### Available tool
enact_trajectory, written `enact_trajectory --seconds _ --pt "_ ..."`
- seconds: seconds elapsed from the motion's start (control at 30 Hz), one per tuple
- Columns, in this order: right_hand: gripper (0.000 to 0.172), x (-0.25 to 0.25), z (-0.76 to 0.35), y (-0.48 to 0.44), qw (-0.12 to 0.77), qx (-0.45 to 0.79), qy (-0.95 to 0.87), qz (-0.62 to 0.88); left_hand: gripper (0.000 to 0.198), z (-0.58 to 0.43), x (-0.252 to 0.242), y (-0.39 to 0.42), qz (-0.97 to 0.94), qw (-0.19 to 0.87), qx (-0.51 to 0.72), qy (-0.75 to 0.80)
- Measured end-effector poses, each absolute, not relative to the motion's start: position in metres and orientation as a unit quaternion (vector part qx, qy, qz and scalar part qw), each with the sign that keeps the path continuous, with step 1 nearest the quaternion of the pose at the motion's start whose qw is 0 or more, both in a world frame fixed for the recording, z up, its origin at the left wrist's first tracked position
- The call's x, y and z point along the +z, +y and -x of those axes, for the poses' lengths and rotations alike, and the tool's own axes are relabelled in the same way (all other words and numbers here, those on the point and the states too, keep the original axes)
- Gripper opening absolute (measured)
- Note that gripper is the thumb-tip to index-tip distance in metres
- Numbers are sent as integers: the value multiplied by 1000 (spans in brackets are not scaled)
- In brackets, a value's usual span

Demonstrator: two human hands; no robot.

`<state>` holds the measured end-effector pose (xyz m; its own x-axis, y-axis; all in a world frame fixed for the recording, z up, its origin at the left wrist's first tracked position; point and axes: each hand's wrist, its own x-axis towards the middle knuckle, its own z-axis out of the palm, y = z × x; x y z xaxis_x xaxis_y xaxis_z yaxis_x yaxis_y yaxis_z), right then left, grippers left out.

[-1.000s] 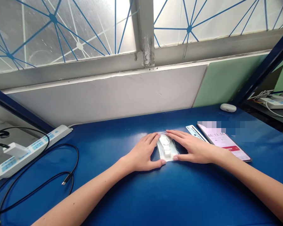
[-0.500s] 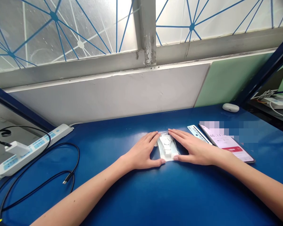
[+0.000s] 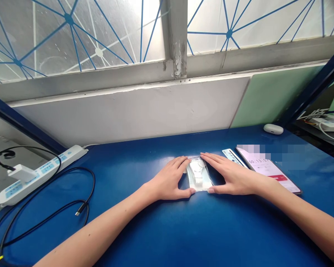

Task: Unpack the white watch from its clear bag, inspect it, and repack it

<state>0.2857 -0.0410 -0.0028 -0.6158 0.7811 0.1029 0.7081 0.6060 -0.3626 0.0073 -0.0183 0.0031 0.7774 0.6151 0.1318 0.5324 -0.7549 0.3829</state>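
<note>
A small clear plastic packet point(image 3: 199, 177) with white parts inside lies flat on the blue table point(image 3: 167, 230). My left hand point(image 3: 167, 183) rests on the table against the packet's left edge, fingers stretched out, thumb touching its near corner. My right hand point(image 3: 230, 177) lies flat against the packet's right edge, fingers straight, thumb at the near right corner. Both hands frame the packet without lifting it.
A phone point(image 3: 268, 169) showing a timer lies right of my right hand, with a narrow label strip point(image 3: 233, 157) beside it. A white earbud case point(image 3: 273, 128) sits at the back right. A white power strip point(image 3: 40, 172) and black cable point(image 3: 80, 211) lie at the left.
Both hands stay on either side of the packet. Only the view has shifted slightly; the phone timer has advanced.
</note>
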Motion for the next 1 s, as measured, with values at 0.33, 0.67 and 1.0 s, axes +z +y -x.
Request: enact_trajectory --seconds 0.33,0.67,1.0 --pt "102 -3 -284 -41 114 131 -890 421 92 -8 4 -20 -926 161 122 319" --pt "108 -2 -283 -41 118 155 -878 437 89 -7 5 -18 -929 150 113 318" --pt "109 -3 -283 -39 109 157 -877 441 116 -8 3 -18 -913 152 90 367"
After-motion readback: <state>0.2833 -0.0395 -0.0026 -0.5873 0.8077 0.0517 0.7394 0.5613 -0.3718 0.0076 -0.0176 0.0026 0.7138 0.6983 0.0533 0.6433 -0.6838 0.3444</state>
